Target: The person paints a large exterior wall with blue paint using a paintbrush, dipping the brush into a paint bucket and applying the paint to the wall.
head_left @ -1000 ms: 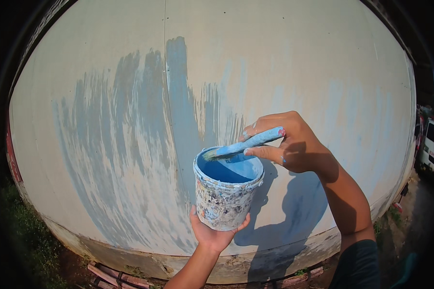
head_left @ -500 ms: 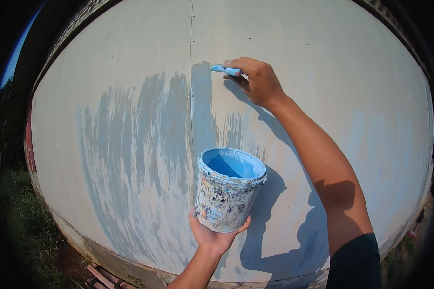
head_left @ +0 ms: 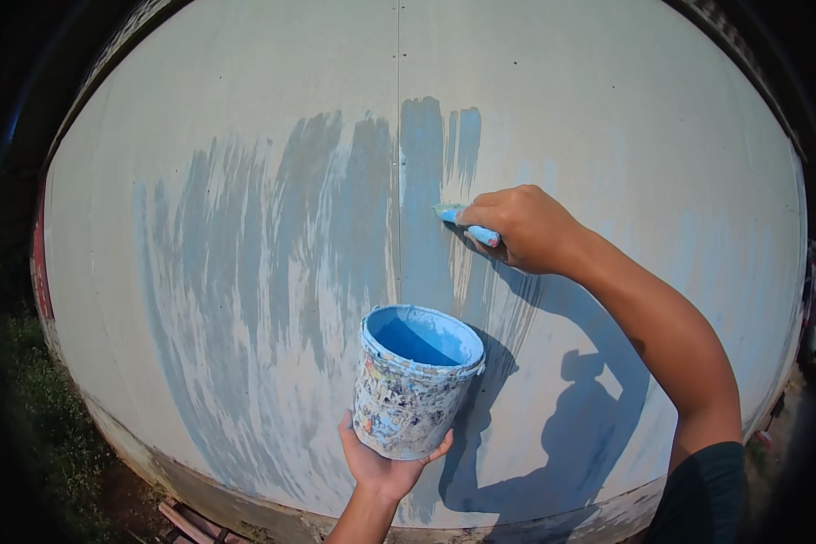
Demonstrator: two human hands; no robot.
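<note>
My left hand [head_left: 385,467] cups the base of a paint bucket [head_left: 408,408], its fingers wrapped up both sides. Dried paint splatters cover the bucket's outside, and blue paint coats its inner wall. The bucket tilts slightly. In my right hand [head_left: 521,227] is a paintbrush [head_left: 480,232] with a blue-smeared handle, gripped between thumb and fingers. Its bristles touch the pale wall [head_left: 589,136], just right of a vertical panel seam. Blue-grey strokes [head_left: 422,163] run down the wall above and around the brush.
Streaky paint [head_left: 236,272] spreads over the wall left of the seam, with fainter blue streaks at the right. My shadow [head_left: 571,426] falls on the lower right. Green plants [head_left: 45,417] and some planks [head_left: 190,521] lie at the wall's lower left.
My right hand has moved lower with the brush. A new streaky stroke shows right of the wide one beside the seam. The bucket sits slightly lower in view.
</note>
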